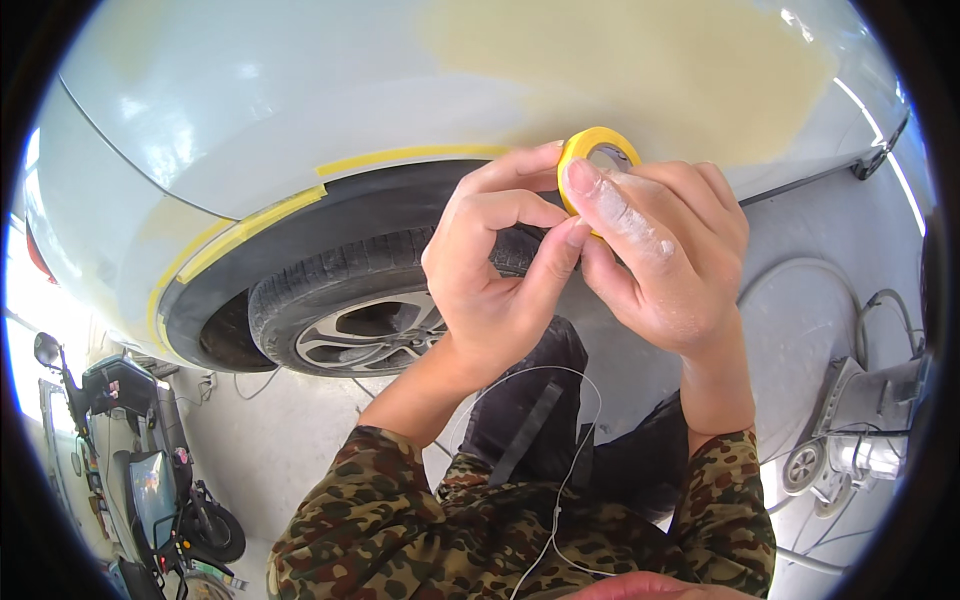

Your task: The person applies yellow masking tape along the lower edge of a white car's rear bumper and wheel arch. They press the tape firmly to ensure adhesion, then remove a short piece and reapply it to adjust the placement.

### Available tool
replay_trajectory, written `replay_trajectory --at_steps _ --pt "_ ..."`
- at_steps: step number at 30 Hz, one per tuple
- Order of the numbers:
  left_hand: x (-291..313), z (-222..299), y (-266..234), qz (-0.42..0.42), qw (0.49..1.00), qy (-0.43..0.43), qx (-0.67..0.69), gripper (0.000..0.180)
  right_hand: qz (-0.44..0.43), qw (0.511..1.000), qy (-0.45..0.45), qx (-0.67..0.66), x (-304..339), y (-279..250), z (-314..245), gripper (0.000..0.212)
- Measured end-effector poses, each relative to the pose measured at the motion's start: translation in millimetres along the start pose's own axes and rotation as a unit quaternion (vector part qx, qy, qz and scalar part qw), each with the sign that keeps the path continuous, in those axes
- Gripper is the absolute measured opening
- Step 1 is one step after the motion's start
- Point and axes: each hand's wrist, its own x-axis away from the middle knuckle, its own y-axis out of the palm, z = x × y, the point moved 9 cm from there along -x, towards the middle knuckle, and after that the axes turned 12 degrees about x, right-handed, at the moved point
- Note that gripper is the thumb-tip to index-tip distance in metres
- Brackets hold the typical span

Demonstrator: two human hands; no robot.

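Observation:
A roll of yellow masking tape (598, 136) is held up between my two hands, in front of a light-coloured car body (270, 80). My right hand (670, 260), with white dust on a finger, grips the roll from its right side. On the other side my left hand (480, 290) has its fingers curled against the roll's edge, thumb and fingertip meeting the right hand's fingers. Whether a loose tape end is pinched there cannot be made out. Yellow tape strips (400, 155) run along the body edge above the dark wheel arch trim (370, 205).
Below the arch stands a car wheel (380, 335). A beige patch (640, 80) covers part of the panel. At the lower left is a scooter (150, 480). Wheeled metal equipment (870, 420) and a grey hose (810, 265) lie right. A white cord (580, 450) hangs before me.

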Motion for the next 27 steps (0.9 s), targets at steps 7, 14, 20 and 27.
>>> replay_trajectory --at_steps 7,14,20,27 --pt "2.1 0.1 3.3 -0.033 0.994 -0.008 -0.104 0.041 -0.016 1.000 0.010 0.001 2.6 -1.0 0.9 0.067" --pt "11.2 -16.7 -4.6 0.021 0.995 -0.082 0.046 0.027 -0.010 1.000 0.000 -0.003 2.4 3.9 -0.3 0.069" --pt "10.3 -17.4 -3.5 -0.004 0.990 -0.107 0.087 0.021 -0.018 1.000 -0.010 -0.018 1.7 4.4 -1.2 0.069" --pt "18.2 -11.8 -9.7 0.017 0.998 -0.061 -0.031 0.030 -0.048 0.998 0.019 -0.022 3.9 6.3 -4.9 0.068"
